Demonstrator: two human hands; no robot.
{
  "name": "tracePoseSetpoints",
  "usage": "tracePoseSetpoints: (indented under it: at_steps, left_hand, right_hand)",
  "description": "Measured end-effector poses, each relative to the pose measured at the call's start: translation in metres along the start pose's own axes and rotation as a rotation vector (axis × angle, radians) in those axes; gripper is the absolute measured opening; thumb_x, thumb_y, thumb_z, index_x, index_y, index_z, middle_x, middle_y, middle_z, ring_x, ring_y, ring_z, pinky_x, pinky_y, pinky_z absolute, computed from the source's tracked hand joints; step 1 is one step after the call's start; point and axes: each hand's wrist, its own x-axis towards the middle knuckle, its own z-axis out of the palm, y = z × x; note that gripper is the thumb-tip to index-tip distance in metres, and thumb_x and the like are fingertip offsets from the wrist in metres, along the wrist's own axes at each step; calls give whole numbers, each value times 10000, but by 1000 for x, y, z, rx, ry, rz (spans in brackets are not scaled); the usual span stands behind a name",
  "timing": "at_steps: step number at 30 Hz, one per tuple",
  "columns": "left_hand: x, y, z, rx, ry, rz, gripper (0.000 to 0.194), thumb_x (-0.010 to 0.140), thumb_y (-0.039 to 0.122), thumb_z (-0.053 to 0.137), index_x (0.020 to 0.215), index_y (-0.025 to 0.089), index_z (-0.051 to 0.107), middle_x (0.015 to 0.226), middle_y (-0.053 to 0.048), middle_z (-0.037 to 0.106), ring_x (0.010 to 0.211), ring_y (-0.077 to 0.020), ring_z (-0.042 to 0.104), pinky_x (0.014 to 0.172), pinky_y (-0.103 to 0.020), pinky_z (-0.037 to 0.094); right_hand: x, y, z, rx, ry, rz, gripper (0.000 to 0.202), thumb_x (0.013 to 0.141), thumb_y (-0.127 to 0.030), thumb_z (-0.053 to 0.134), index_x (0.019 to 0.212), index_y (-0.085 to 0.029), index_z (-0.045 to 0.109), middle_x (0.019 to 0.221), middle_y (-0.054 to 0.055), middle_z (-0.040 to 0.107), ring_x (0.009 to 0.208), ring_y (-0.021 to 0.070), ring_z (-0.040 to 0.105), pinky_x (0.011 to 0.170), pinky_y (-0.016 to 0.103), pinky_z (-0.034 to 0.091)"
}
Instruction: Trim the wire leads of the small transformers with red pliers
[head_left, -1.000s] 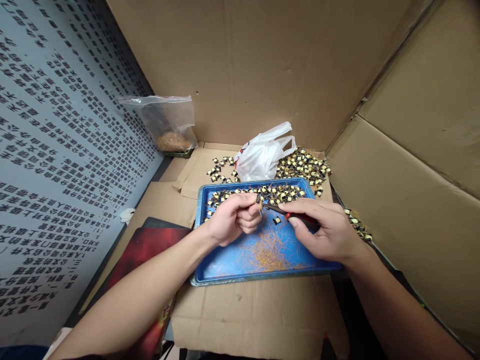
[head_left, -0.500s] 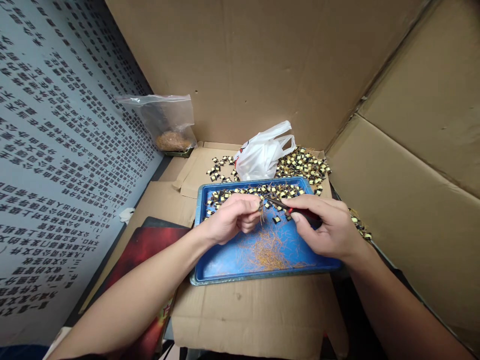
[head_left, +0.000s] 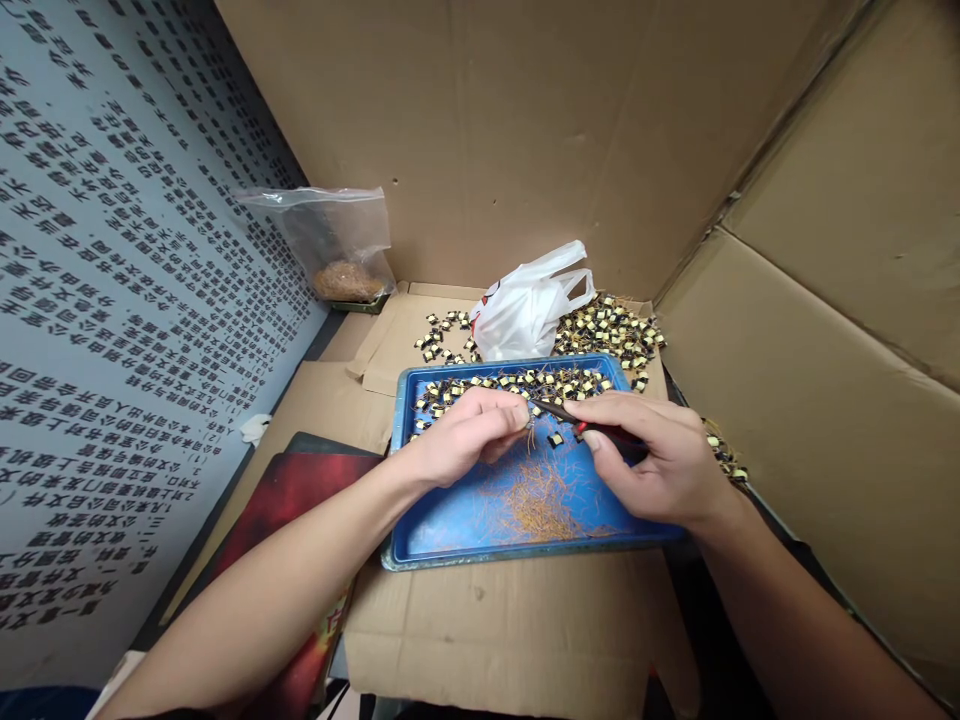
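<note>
Thin wires are pinched between the thumb and curled fingers of the left hand; anything else held there is hidden. A pair of pliers is gripped by the right hand, its tip pointed towards the left fingertips. Both hands are held over a blue tray, where wire clippings are heaped nearer the front and small black-and-yellow parts are crowded along the back.

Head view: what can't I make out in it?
In the head view:
Thin wires: upper ends hidden by the left hand.
Tool: handles mostly covered by the right hand.
Red cover: partly behind the left forearm.
White bag: contents, if any, obscured by its plastic.
</note>
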Motion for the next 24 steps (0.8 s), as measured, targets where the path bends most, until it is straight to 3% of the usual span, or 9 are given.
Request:
tracePoseSetpoints:
  at_steps: [12, 24]
  left_hand:
    - [0, -1, -2, 87, 31, 40, 432, 961, 480, 612, 672, 187, 481, 598, 53, 423, 515, -83, 322, 495, -242, 242]
    - [-2, 2, 1, 156, 65, 25, 416, 972, 527, 585, 734, 187, 567, 568, 59, 398, 517, -103, 337, 510, -253, 246]
  right_hand:
    - [-3, 3, -1, -33, 34, 31, 403, 859, -87, 674, 1213, -265, 745, 1055, 55, 836, 869, 224, 811, 809, 353, 679]
    - [-2, 3, -2, -41, 45, 48, 362, 871, -97, 665, 1186, -257, 749, 1013, 47, 837, 807, 210, 805, 773, 344, 679]
